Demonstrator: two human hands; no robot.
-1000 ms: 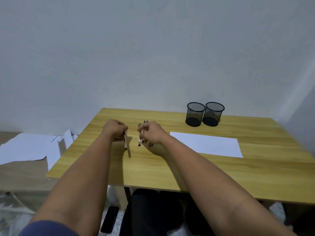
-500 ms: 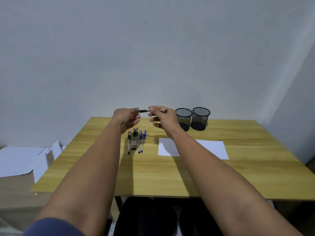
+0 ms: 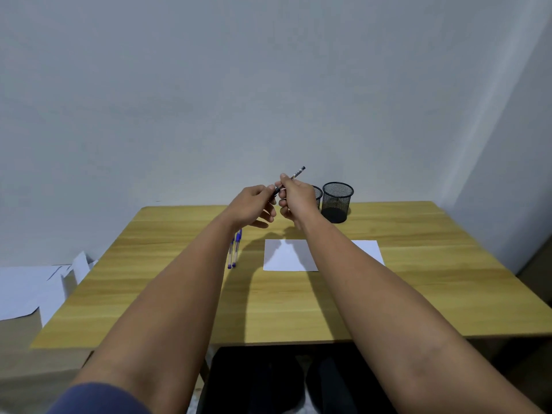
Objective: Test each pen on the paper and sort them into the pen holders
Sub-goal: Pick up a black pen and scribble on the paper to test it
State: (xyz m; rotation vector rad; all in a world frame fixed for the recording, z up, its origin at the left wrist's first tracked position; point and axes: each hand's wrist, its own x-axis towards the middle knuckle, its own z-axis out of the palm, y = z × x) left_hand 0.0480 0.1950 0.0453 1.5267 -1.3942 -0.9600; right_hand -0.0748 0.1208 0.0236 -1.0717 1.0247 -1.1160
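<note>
1. Currently, you are holding one black pen (image 3: 289, 180) in the air with both hands, above the far half of the table (image 3: 418, 282) and in front of the holders.
2. Your right hand (image 3: 295, 198) is pinching the barrel between thumb and forefinger; the back end is sticking up and to the right of the grip.
3. Your left hand (image 3: 254, 206) is closing its fingertips on the lower end of the pen, with the remaining fingers loosely curled. Judging by this two-handed grip, you are pulling the cap off or readying the tip; the cap itself is too small to confirm.
4. Two blue pens (image 3: 234, 249) are lying side by side on the table, just left of the paper (image 3: 286, 255). Your left forearm may be hiding others.
5. The paper is lying flat, partly under your right forearm, and is showing no marks.
6. The right holder (image 3: 337, 201) is standing behind the paper; the left holder (image 3: 317, 195) is mostly hidden by your right hand. Whether either contains pens cannot be told.
7. For the next move, you are likely needing to free the tip, lower the pen to the paper and scribble, then choose a holder by the result.
8. Compared with half a second ago, the pen is tilting up to the right instead of lying level, and your hands are sitting closer together. The black pens seen then beside the blue ones are out of sight now.
</note>
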